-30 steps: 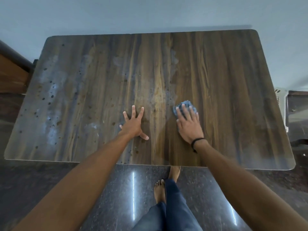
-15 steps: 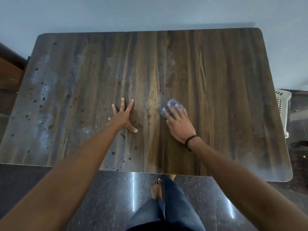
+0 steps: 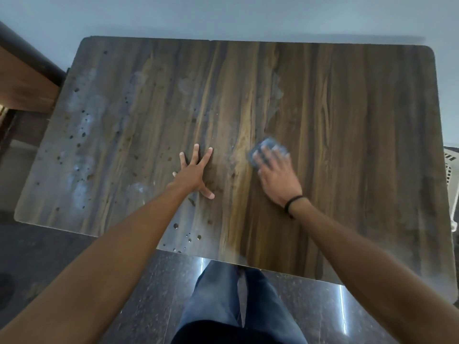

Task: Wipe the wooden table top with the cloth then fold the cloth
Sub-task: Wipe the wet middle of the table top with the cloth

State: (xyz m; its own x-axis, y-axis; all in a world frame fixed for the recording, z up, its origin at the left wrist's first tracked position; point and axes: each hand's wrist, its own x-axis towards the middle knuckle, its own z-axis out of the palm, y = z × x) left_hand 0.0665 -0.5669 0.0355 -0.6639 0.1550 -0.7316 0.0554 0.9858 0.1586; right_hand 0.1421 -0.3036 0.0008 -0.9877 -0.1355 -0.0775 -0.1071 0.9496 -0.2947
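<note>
Two hands, left hand (image 3: 193,175) flat on table (image 3: 347,120), right hand (image 3: 278,180) slid cloth (image 3: 267,145) leftward

Blue cloth (image 3: 267,144), motion-blurred, lies mostly covered by the smeared fingers of the right hand (image 3: 277,178). White plastic basket (image 3: 450,170) is cut by the right frame edge. Wooden furniture (image 3: 22,80) is cut at upper left, kind indeterminable.

L hand (image 3: 195,173) flat, fingers splayed; R hand (image 3: 277,177) palm down, fingers straight, blurred.
</note>
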